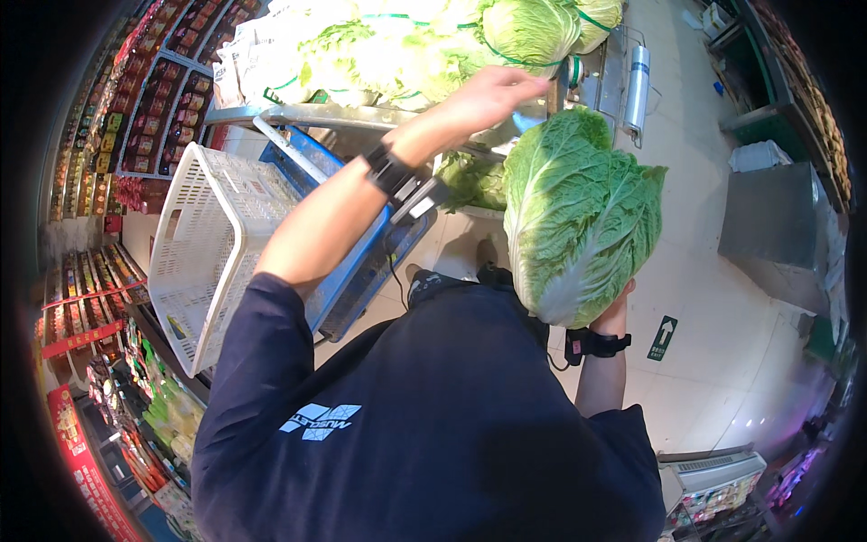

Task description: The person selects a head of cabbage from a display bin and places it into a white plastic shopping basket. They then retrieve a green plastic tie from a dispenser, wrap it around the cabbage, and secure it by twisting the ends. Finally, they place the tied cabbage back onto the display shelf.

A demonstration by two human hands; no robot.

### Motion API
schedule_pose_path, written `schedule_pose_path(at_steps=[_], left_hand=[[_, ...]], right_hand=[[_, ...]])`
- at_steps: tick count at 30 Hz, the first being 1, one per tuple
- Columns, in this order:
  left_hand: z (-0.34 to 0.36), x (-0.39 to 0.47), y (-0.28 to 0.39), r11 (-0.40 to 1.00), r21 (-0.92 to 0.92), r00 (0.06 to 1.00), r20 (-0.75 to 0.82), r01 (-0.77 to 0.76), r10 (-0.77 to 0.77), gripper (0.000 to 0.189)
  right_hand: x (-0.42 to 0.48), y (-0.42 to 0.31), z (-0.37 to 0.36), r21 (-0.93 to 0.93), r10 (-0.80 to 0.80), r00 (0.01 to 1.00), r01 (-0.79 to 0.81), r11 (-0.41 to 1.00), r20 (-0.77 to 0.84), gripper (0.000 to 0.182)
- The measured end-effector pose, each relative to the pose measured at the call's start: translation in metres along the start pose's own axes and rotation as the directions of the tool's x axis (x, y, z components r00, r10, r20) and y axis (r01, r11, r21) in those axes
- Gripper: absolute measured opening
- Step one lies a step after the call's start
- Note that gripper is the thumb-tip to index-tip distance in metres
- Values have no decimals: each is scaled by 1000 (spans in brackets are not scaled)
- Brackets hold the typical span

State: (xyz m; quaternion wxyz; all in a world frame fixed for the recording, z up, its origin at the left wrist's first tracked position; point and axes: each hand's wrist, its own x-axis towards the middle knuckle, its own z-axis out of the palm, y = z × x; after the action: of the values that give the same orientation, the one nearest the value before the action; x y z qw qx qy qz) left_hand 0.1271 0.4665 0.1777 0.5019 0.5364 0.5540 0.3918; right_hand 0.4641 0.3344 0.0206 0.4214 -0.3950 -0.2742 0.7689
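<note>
My right hand (624,296) supports a large napa cabbage (582,217) from beneath, at the right of my body. Most of that hand is hidden behind the green outer leaves. My left arm crosses in front of me, and my left hand (504,95) hovers over the edge of the display stand (318,115). Its fingers are stretched out with nothing seen in them. Just beyond the fingertips is a roll of green tape (576,71). Napa cabbages (532,34) bound with green tape are piled on the stand.
A white plastic crate (196,264) leans at my left beside a blue cart (352,251) with a pale handle. Loose leaves (471,179) lie under the stand's edge. At the right are a film roll (637,88) on a rack and a metal cabinet (765,230). Packed shelves (149,101) line the left.
</note>
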Motion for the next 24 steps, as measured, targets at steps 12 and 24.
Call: schedule_pose_path(at_steps=[12, 24], left_hand=[[20, 43, -4, 708, 584, 909, 144, -397, 391, 41], [6, 50, -4, 941, 323, 994, 71, -100, 81, 35]], right_hand=[[2, 14, -4, -437, 13, 1000, -15, 899, -9, 94], [1, 21, -10, -165, 72, 997, -65, 984, 38, 101]])
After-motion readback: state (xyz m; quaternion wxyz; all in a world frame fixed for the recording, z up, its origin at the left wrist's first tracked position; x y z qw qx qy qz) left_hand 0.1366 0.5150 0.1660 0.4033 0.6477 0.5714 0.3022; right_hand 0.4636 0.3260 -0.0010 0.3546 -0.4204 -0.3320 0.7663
